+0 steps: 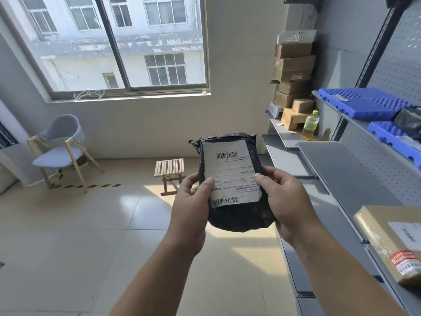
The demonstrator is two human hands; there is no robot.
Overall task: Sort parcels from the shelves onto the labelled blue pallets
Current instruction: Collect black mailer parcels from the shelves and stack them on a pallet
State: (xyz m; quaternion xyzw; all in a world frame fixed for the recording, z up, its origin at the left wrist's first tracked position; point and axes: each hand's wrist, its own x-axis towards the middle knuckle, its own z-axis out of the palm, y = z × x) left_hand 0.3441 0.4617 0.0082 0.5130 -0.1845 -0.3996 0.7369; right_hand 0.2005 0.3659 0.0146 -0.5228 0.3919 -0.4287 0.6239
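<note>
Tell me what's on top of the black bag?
A white label with two barcodes lies on the bag. The left hand and right hand hold the bag, thumbs covering the label's edges. What is inside is hidden.

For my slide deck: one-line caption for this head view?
Left hand and right hand hold a black parcel, label visible, beside shelves bearing blue pallets.

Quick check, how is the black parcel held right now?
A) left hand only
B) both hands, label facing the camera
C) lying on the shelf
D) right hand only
B: the left hand and the right hand each grip a side of the black parcel, thumbs on its white label.
</note>
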